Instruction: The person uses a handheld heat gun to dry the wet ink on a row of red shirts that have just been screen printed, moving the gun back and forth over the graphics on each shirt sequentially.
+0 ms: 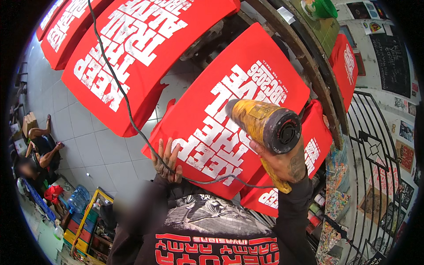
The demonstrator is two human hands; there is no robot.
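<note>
My right hand [291, 164] grips the handle of a scuffed yellow and black heat gun [256, 116]. Its nozzle points to the left above a red T-shirt [202, 106] with large white lettering, spread over a flat board. The vented rear cap faces up towards me. My left hand [169, 162] rests, fingers spread, at the near left corner of that shirt. A dark power cord [131, 114] runs from the top of the view, crosses my left hand and leads right towards the handle. Whether my palm presses on the cloth is hidden.
More printed red shirts lie on boards to the far left [132, 46] and lower right [318, 139]. A wooden rail [308, 63] curves past on the right, beside a black metal grille [374, 152]. Someone [46, 149] sits low at the left, near a water jug [79, 198].
</note>
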